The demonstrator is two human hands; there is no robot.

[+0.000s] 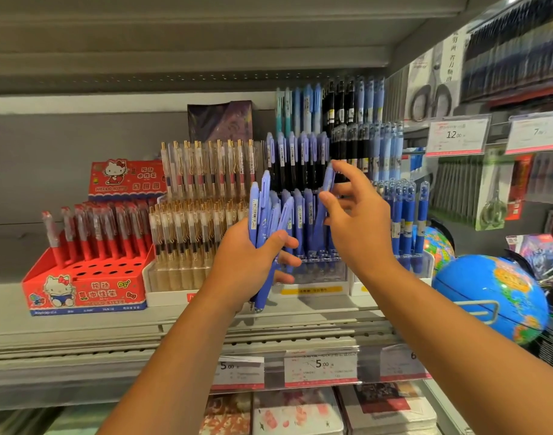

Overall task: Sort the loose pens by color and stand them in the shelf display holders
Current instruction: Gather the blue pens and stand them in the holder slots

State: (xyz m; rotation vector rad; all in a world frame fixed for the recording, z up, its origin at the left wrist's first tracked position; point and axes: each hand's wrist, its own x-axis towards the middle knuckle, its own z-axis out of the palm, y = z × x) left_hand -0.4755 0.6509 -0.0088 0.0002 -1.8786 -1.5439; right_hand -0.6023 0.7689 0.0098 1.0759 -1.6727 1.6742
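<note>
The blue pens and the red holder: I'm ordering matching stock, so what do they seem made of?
Blue pens likely matte plastic, evenly coloured with soft sheen. Red holder probably printed cardboard, with folded edges and punched holes.

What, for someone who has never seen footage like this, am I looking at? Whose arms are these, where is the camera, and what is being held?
There is no machine here: these are a person's two bare arms. The single picture comes from a camera worn on the person's head, looking forward and down at a shop shelf.

The left hand grips a bundle of blue pens, held upright. The right hand pinches a single blue pen between thumb and fingertips, in front of a tiered clear holder that already carries pens of the same colour.

Also on the shelf: a red cartoon-cat pen box with red pens and several empty holes, a stand of clear-and-gold pens, and a blue globe at the right. Price tags hang along the shelf edge.
</note>
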